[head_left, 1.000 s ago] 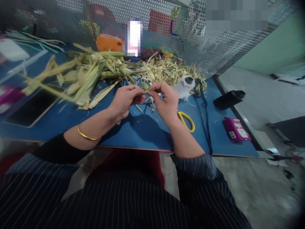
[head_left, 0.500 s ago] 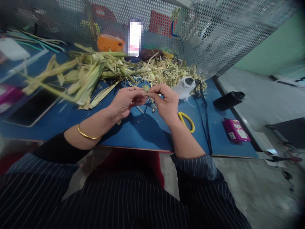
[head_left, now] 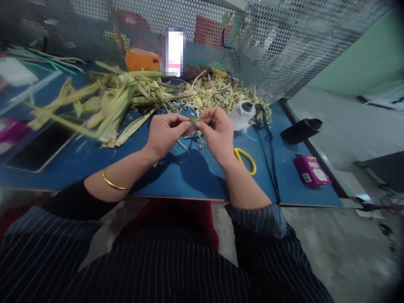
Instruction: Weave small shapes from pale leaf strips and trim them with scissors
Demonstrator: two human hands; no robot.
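Observation:
A small greenish piece of husk is pinched between the fingertips of both hands, above the blue table. My left hand, with a gold bangle on its forearm, is closed on its left side. From the right, my right hand pinches the same piece with thumb and forefinger. The fingertips cover most of it, so its full shape is hidden. Just right of my right hand stands a spool of white thread, and yellow-handled scissors lie by the right wrist.
Long corn husks are heaped at the back left, beside shredded husk. A dark-screened phone lies at left. Black cord, a black cylinder and a purple packet are at right. A perforated metal screen bounds the back.
The husk piece, which stood up above the fingertips, now sits lower and flatter between them. My left thumb has moved up against it. The view has shifted slightly.

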